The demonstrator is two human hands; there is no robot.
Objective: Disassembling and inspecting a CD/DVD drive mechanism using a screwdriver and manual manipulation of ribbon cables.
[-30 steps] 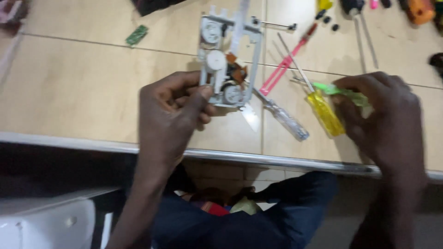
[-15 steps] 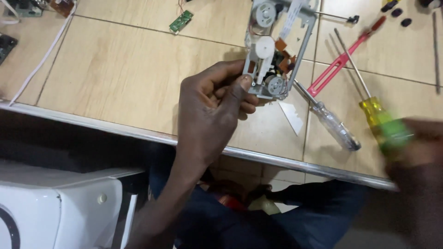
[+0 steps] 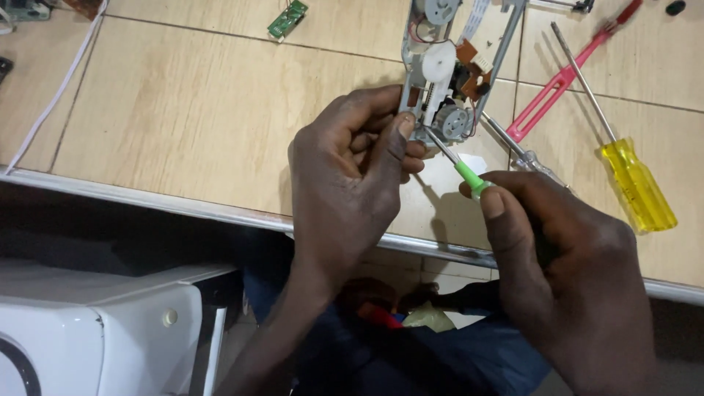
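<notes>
My left hand (image 3: 352, 169) grips the near end of a grey drive mechanism (image 3: 447, 70) with white gears, a small motor and a brown circuit piece, held over the tiled bench. In my right hand (image 3: 565, 257) is a small green-handled screwdriver (image 3: 469, 174). Its thin metal tip touches the mechanism's lower edge, close to my left thumb.
A yellow-handled screwdriver (image 3: 634, 183), a pink tool (image 3: 557, 84) and a clear-handled screwdriver (image 3: 524, 158) lie on the tiled bench (image 3: 183, 110) at the right. A small green circuit board (image 3: 287, 18) and a white cable (image 3: 55, 95) lie at the far left. A white appliance (image 3: 88, 330) stands below the bench edge.
My right hand has come in from the right edge with the green screwdriver and set its tip on the mechanism. The view has shifted, so the mechanism now sits higher and more to the right.
</notes>
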